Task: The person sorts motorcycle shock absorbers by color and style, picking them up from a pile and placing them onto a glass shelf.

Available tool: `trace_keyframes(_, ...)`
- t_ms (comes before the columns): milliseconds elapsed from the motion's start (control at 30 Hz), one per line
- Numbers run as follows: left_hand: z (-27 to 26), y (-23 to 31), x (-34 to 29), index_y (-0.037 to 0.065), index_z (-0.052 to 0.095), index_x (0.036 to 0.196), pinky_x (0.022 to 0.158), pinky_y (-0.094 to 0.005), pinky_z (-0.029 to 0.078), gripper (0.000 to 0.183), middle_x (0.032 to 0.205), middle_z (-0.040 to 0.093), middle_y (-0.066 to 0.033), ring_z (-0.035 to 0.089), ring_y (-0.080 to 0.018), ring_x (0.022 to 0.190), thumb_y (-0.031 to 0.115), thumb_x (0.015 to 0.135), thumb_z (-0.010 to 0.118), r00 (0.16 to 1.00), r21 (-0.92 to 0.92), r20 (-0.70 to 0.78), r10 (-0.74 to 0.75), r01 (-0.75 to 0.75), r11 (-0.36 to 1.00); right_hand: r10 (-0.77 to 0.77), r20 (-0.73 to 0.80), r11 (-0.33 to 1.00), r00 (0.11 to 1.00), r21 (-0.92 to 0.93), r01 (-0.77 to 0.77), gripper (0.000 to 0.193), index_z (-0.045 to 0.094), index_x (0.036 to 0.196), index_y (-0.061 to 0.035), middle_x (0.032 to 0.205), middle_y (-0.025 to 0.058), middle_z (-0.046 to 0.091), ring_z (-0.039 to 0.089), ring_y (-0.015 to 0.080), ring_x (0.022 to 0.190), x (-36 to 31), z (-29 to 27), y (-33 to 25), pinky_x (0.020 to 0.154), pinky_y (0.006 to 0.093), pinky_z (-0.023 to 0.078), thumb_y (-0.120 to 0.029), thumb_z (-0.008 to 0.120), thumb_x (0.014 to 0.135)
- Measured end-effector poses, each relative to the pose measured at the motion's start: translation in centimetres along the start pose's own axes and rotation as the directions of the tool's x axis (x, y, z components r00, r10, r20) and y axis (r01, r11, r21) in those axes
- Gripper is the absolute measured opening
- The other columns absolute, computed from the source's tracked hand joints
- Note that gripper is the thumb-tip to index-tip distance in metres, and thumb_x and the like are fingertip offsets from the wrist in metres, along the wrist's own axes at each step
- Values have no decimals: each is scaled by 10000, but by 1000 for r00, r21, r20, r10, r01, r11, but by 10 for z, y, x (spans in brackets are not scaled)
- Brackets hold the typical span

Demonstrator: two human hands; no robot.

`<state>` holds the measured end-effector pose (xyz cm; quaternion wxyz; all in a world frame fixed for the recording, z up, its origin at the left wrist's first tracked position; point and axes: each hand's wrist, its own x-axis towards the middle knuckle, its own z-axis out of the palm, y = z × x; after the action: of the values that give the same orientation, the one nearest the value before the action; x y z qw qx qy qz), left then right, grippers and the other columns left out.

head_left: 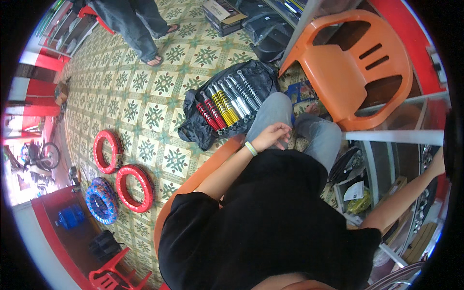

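Note:
My left hand (274,136) hangs above my thigh, with its fingers loosely apart and nothing in them. Out to the right, my right hand (438,162) reaches to the glass-and-metal shelving (394,137); the dark rim of the view hides its fingers. Beyond my knees a black plastic sheet (198,133) lies on the floor. Several shock absorbers rest on it side by side: red ones (211,112), yellow ones (225,106), and silver-grey ones (247,89) at the right.
An orange plastic chair (333,77) stands ahead on the right. Red-wrapped tires (119,188) and a blue-wrapped tire stack (89,199) lie at left. A person (137,29) stands at the far left, near a cardboard box (223,17). A red chair (113,273) is at lower left.

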<state>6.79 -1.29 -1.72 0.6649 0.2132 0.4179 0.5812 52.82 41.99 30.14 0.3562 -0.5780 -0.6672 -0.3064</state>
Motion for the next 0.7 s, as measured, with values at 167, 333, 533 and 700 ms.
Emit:
trace_keyframes(167,-6,1,-2,28,451,1109,597,-273,539,300,906,512,-33,537,-107,818,251,910,453,999,-114,-1,37,-37,993,-55,-433,949,900,259,182,181,652,843,8,834,132,643,611,247,784,-136,-26,-176,707,350,482,-163,616,794)
trace_keyframes(333,15,16,-5,13,482,1087,591,-249,517,282,902,557,-56,552,-107,764,222,899,477,997,258,-81,4,17,966,-480,189,619,857,766,177,148,615,889,-23,972,138,590,551,295,943,-296,39,-328,838,386,431,-51,581,748)
trace_keyframes(533,-5,53,8,-19,532,1019,688,-330,465,267,879,602,-139,590,-248,791,161,826,574,858,629,-412,307,24,777,-597,750,558,285,644,-523,154,631,895,-17,857,124,629,605,230,800,-425,111,-415,701,307,467,-114,591,783)
trace_keyframes(700,-13,53,64,38,551,1017,803,-388,379,297,967,542,-116,487,-305,926,143,747,615,713,847,-482,508,231,480,-582,809,747,-81,493,-447,192,655,874,-66,817,144,638,615,296,772,-558,189,-413,690,376,470,-195,593,746)
